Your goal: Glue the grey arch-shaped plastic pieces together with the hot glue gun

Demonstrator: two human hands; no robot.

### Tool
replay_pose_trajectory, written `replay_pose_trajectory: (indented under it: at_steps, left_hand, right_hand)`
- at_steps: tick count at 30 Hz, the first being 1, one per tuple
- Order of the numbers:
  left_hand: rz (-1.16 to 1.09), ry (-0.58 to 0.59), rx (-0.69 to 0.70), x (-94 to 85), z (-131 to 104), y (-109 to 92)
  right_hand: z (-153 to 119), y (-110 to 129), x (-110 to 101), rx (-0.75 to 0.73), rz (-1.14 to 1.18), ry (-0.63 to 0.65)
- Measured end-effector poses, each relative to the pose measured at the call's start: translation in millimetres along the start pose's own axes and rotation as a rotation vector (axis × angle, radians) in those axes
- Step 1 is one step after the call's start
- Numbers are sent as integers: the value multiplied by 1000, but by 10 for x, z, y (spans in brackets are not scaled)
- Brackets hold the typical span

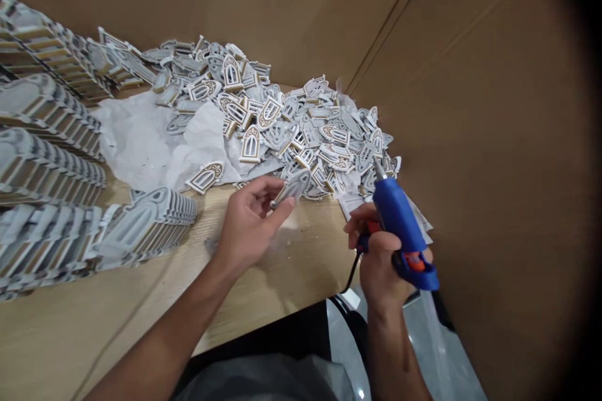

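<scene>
Head view. Center: the left hand point(251, 219) pinches a grey arched window piece point(296, 188) between thumb and fingers, above the table point(282, 288). Right of center: the right hand point(383, 263) is wrapped around a blue glue gun point(399, 213). Upper center: a heap of similar pieces point(277, 128). Left edge: stacked pieces point(150, 219), standing in rows.

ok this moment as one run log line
left hand: holds arched piece; right hand: grips glue gun; nozzle: apart from piece; beyond: loose pile of pieces; left: stacked rows
</scene>
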State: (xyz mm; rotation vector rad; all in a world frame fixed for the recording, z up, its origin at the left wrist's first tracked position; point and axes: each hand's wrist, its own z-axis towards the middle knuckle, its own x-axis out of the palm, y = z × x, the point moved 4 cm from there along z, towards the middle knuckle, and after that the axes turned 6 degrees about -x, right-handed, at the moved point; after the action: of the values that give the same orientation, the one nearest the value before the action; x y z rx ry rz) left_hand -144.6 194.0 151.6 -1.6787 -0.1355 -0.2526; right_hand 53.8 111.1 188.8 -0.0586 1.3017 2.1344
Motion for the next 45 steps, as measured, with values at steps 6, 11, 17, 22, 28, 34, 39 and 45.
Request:
replay_pose_trajectory:
  at_steps: [6, 11, 17, 22, 28, 34, 39, 45]
  left_hand:
    - [-59, 63, -53, -10, -15, -2]
    - [-29, 104, 3, 47, -32, -61]
    - [-38, 266, -116, 142, -103, -12]
    - [-8, 338, -158, 159, -148, 16]
    - [15, 378, -166, 173, -160, 22]
    - [20, 405, -160, 171, -176, 57]
    - [50, 382, -133, 160, -176, 52]
    - [83, 368, -99, 163, -170, 31]
  right_hand:
    - [11, -272, -135, 230, 235, -54]
    - [1, -225, -161, 187, 244, 175]
    - [-23, -239, -62, 176, 288, 363]
    - [-73, -313, -6, 201, 368, 405]
    - [-79, -347, 19, 225, 372, 436]
    - [-56, -331, 39, 208, 321, 453]
    - [-60, -331, 36, 209, 303, 442]
    - [-45, -317, 49, 203, 282, 451]
